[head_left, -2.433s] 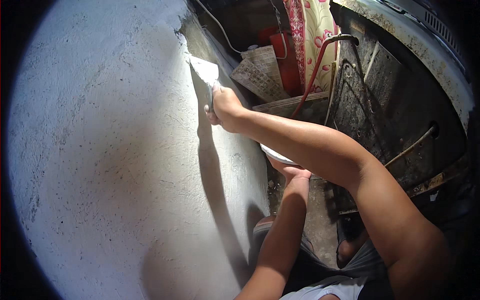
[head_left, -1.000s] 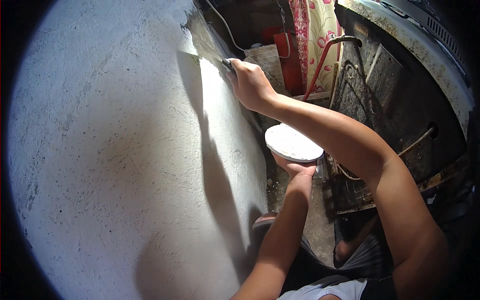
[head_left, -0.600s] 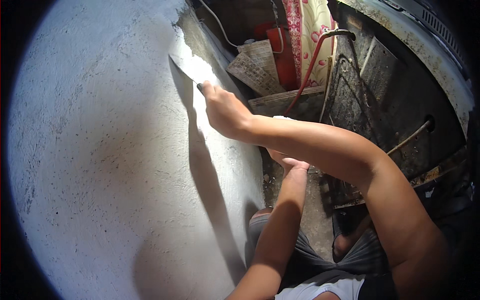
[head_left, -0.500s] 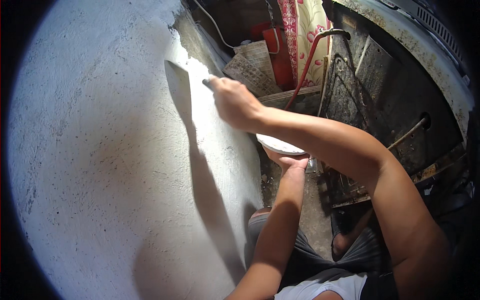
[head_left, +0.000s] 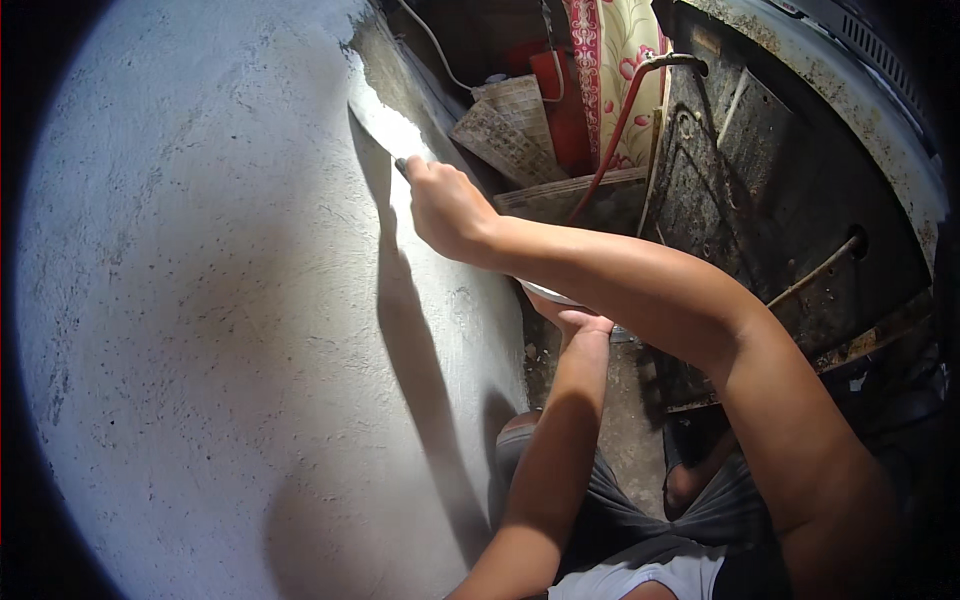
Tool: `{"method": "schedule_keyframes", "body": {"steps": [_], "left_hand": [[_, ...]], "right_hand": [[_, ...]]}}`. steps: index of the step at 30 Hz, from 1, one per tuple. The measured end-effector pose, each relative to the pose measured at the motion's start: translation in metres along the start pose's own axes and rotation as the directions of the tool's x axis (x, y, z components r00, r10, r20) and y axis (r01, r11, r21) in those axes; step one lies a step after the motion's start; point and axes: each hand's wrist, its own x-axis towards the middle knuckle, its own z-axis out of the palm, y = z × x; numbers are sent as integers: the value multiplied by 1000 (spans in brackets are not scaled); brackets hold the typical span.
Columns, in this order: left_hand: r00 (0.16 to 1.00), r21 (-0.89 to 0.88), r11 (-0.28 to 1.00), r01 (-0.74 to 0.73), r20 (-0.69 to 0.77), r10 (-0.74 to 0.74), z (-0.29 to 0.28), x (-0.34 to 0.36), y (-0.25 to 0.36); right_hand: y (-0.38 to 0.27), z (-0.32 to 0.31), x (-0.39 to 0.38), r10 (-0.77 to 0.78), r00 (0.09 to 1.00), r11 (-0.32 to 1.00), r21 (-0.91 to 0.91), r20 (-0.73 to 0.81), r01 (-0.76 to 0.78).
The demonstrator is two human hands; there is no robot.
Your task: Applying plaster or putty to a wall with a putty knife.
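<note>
My right hand (head_left: 450,205) grips the dark handle of a putty knife (head_left: 385,135), whose blade is against the whitewashed wall (head_left: 230,300) at the rough edge of a bright white patch, beside bare grey plaster (head_left: 385,75). Below and behind my right forearm, my left hand (head_left: 570,320) supports a round plate (head_left: 540,292) with a white rim. Most of that plate and some of its fingers are hidden by the forearm.
Behind the wall's edge lie stained grid panels (head_left: 500,150), a red container (head_left: 570,130), a white cord (head_left: 440,60) and a flowered cloth (head_left: 630,110). A dark dirty panel (head_left: 810,170) with a red hose (head_left: 615,150) stands at right, above the concrete floor (head_left: 635,410).
My right hand has moved left and down from one second ago, then slightly left with the blade since half a second ago. The plate is now mostly covered by my forearm.
</note>
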Motion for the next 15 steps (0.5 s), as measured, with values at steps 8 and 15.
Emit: {"method": "schedule_keyframes", "body": {"steps": [8,15], "left_hand": [[996,43,997,67,53,-69,-18,4,-4],[996,28,999,-21,86,18,-20,11,-6]], "right_hand": [[61,-64,2,26,994,1000,1,108,-26],[101,-67,64,-183,972,983,-4,149,185]]}}
